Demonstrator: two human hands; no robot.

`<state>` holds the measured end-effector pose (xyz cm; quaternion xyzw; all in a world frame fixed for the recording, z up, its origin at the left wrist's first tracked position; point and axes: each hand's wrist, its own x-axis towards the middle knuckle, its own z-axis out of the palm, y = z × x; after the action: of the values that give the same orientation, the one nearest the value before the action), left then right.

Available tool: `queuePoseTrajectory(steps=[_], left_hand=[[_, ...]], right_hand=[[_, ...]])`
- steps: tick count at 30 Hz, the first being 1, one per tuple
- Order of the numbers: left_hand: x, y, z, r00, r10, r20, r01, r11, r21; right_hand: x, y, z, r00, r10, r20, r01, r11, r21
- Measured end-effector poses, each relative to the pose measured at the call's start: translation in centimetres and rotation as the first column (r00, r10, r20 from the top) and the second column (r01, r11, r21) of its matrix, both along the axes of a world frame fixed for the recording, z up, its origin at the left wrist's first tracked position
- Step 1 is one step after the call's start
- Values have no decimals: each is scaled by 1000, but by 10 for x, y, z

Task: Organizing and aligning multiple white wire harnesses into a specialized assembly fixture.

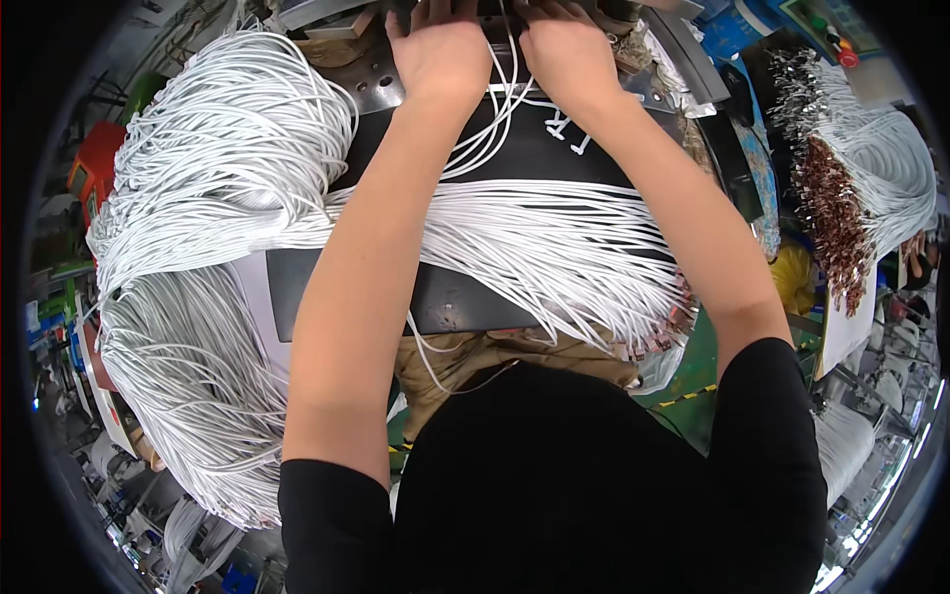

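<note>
**Loose white wires at a crowded workbench**

A dark surface (pixel 465 297) in a cluttered workshop carries a great bundle of white wires (pixel 228 198), draped limp and light, apt to tangle. Left hand (pixel 440 49) and right hand (pixel 566 45) pinch a few wire strands (pixel 495 109) at the far edge; best held near the ends.

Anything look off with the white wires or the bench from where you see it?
Mostly orderly. A few loose white wires stray from the combed bundle toward both hands, and one strand dangles off the dark bench edge.
</note>
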<state>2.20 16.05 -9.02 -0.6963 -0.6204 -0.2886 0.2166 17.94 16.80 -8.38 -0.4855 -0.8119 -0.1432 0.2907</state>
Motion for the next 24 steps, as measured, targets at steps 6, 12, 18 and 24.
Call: queuePoseTrajectory(steps=[6, 12, 18, 24], left_hand=[[-28, -38, 19, 948, -269, 172, 266, 963, 41], [-78, -246, 59, 56, 176, 983, 834, 533, -143], [-77, -378, -48, -258, 439, 860, 666, 726, -171], [-80, -362, -102, -304, 289, 908, 228, 947, -225]], right_hand=[[10, -3, -1, 992, 123, 6, -123, 991, -45], [133, -142, 40, 680, -98, -727, -111, 966, -235], [235, -295, -53, 607, -458, -649, 265, 887, -378], [182, -373, -111, 601, -573, -558, -132, 617, -776]])
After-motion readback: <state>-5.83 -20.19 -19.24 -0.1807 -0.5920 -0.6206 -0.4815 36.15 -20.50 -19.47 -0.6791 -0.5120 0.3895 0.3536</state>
